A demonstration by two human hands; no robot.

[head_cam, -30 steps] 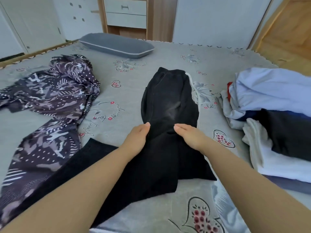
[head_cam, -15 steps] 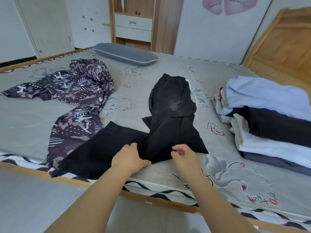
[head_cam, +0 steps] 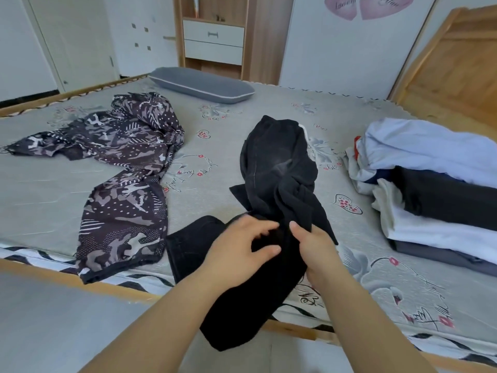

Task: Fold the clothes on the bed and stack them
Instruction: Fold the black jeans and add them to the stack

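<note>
Black trousers lie lengthwise on the grey patterned bed, the waist end far from me, the legs bunched and hanging over the near edge. My left hand grips the black cloth near the bed's front, thumb and fingers curled around a fold. Beside it, my right hand holds the same bunch from the right. A dark camouflage-print garment is spread out unfolded at the left. A stack of folded clothes in white, black and pale blue sits at the right.
A grey pillow lies at the head of the bed. Behind it stand a wooden cabinet with white drawers and white doors. The wooden bed frame edge runs along the front, with floor below.
Both hands went from pressing flat on the trousers to gripping them at the near edge. The legs are now gathered and pulled off the bed's front. The camera has backed away.
</note>
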